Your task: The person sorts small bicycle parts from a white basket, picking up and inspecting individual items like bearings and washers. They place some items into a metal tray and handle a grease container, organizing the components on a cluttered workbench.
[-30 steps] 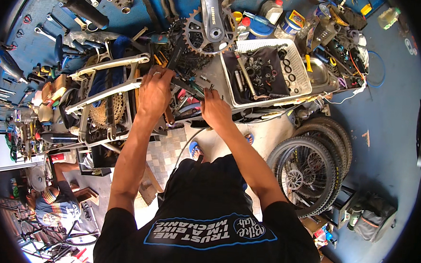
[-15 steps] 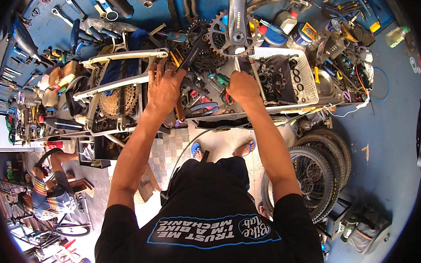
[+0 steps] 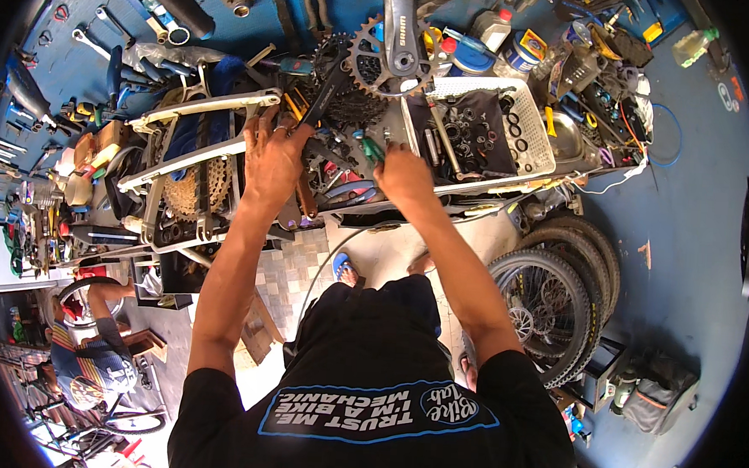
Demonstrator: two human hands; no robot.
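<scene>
My left hand point(image 3: 273, 157) rests on the cluttered workbench, its fingers closed round a long black-handled tool point(image 3: 322, 100) that slants up toward a dark sprocket cluster point(image 3: 347, 105). My right hand point(image 3: 405, 175) is just to its right, gripping a small green-handled tool point(image 3: 370, 149) over a pile of dark metal parts. A silver crank arm with a chainring point(image 3: 394, 53) lies just beyond both hands. A white bicycle frame piece point(image 3: 203, 115) runs to the left of my left hand.
A white basket point(image 3: 528, 128) of black rings sits right of my hands, with bottles and cans behind it. A cassette point(image 3: 192, 192) lies at the left, wrenches hang on the blue wall, wheels point(image 3: 557, 299) lean at the right, and another person point(image 3: 88, 371) crouches lower left.
My right hand has drawn back from the basket's edge toward the green-handled tool. My left hand has stayed on the black-handled tool. The view has shifted slightly.
</scene>
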